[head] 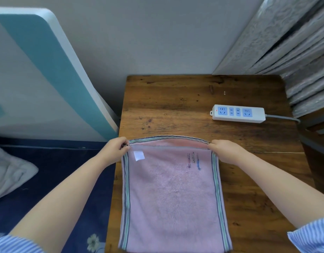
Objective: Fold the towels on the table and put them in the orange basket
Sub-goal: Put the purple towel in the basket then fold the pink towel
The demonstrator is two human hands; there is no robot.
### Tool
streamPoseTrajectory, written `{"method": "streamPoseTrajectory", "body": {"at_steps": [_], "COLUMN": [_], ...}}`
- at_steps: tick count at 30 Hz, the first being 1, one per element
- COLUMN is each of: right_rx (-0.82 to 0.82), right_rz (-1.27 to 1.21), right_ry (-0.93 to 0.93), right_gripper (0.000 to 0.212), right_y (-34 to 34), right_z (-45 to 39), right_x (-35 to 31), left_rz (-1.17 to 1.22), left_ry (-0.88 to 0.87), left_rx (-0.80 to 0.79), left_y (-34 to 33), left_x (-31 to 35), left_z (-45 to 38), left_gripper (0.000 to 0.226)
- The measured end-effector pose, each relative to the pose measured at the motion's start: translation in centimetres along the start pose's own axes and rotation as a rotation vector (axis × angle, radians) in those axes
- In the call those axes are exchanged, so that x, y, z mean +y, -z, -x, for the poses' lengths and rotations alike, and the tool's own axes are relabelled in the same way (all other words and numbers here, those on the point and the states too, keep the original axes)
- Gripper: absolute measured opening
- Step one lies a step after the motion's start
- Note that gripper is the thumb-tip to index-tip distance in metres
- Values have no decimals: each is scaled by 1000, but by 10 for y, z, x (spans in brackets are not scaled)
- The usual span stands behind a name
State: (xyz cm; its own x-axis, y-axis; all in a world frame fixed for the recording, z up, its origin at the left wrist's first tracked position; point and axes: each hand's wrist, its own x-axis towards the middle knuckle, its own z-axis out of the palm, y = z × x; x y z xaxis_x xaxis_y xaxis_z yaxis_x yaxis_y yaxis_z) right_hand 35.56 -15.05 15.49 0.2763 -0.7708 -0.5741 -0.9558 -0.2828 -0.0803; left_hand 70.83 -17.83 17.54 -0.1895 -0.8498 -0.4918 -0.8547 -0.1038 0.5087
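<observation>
**A:** so where's everything sitting here?

**B:** pink towel (173, 194) is spread on the near part of the wooden table (194, 99), running off the near edge toward the person. It has striped borders down the left and right sides, a small white tag (139, 155) near the far left corner and a little stitched design (193, 160) toward the far right.

**A:** and the hands?

**B:** both arms reach forward, pretty much mirrored. Left hand (116, 150) pinches the far left corner, fingers curled in around the cloth. Right hand (224, 151) grips the far right corner, knuckles up, fingers tucked over the edge. The far edge is lifted a bit between them and bows away, so the striped hem arcs above a second layer of pink.

**A:** sleeves?

**B:** blue and white striped, you just see the cuffs at the near corners. Forearms are bare.

**A:** anything else on the table?

**B:** white power strip (238, 114) with blue sockets, far right, well apart from the towel, cord running off the right side. No orange basket in view.
</observation>
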Motion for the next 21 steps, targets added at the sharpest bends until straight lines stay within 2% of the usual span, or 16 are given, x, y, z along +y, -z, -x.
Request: {"method": "streamPoseTrajectory", "body": {"at_steps": [2, 5, 10, 15, 21], "right_rx": [30, 94, 215, 355, 599], "right_rz": [-9, -162, -418, -766, -1040], "right_ry": [-15, -69, -134, -209, -187], "right_gripper": [27, 22, 17, 14, 30], "right_y": [5, 18, 38, 58, 90], "right_z": [6, 17, 44, 72, 114], "right_x": [1, 2, -6, -18, -29], "left_rz": [-31, -107, -188, -155, -206], "left_ry": [2, 12, -35, -49, -109], "left_rx": [26, 64, 177, 276, 375], "left_y": [3, 6, 13, 31, 66], "left_x": [-1, 0, 12, 22, 43], "left_z": [5, 13, 27, 43, 67], "left_gripper": [14, 8, 11, 18, 13]}}
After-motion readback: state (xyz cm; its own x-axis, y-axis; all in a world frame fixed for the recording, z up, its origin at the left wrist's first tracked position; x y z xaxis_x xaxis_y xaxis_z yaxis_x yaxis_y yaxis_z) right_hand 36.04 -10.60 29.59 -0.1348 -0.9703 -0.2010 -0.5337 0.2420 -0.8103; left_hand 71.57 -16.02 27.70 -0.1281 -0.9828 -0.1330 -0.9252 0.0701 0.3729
